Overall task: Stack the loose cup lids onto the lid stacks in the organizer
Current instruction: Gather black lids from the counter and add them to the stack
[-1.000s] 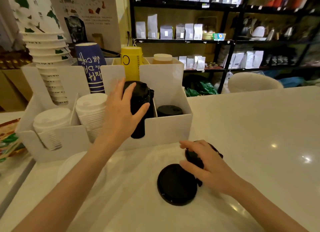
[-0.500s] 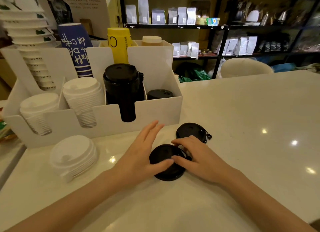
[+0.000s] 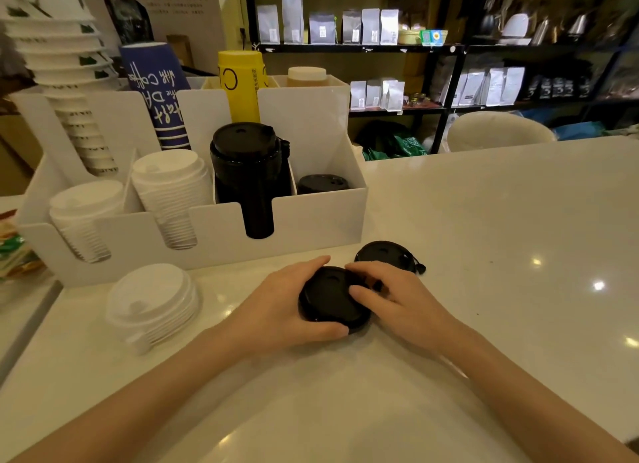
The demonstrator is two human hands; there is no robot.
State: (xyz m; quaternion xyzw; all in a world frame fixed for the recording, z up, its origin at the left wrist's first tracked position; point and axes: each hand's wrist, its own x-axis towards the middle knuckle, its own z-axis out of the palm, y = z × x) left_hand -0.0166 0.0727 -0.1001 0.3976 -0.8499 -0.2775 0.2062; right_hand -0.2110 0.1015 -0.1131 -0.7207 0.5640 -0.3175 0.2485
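Black loose lids are now clasped by both left hand and right hand (previously barely touched); the tall black stack at twelve o'clock likely comes next.

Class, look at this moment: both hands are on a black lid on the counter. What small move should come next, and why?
Probably lift the black lid toward the tall black lid stack in the organizer. The left hand and right hand already close around it, that stack matches its colour, and another black lid waits behind.
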